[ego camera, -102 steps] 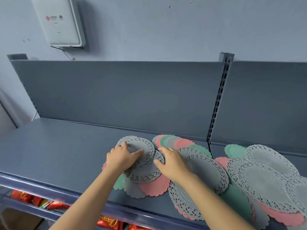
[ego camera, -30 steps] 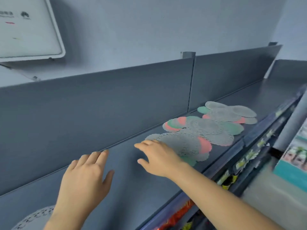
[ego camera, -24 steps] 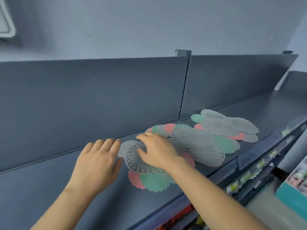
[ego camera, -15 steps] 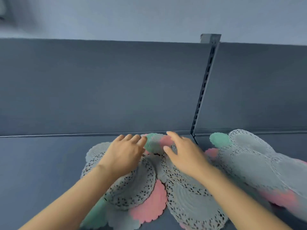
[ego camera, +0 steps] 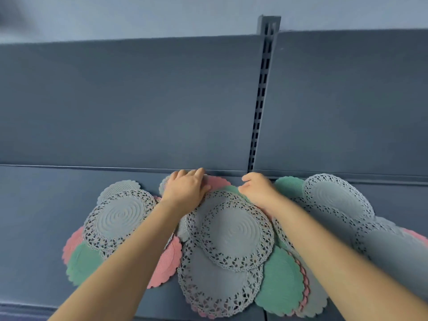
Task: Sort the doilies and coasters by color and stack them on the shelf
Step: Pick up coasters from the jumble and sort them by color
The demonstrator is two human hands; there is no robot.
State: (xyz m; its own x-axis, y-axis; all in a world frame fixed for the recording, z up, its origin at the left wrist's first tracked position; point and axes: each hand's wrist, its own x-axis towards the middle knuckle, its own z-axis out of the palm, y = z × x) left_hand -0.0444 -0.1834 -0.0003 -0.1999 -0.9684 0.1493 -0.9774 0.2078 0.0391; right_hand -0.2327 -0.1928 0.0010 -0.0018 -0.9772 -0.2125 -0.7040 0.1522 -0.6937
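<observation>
A pale blue-grey wall (ego camera: pixel 162 17) fills the top of the view. Below it stand two dark grey back panels, the left panel (ego camera: pixel 127 100) and the right panel (ego camera: pixel 347 100), side by side. A slotted upright post (ego camera: pixel 261 96) runs between them, its top end rising just above their upper edges.

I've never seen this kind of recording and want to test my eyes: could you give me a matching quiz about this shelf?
1 left hand; 2 right hand; 3 near-left coaster; 4 middle doily.
A grey lace; B green; C just below the slotted post; D at the back pink coaster.
Pairs: 1-D, 2-C, 3-B, 4-A.
</observation>
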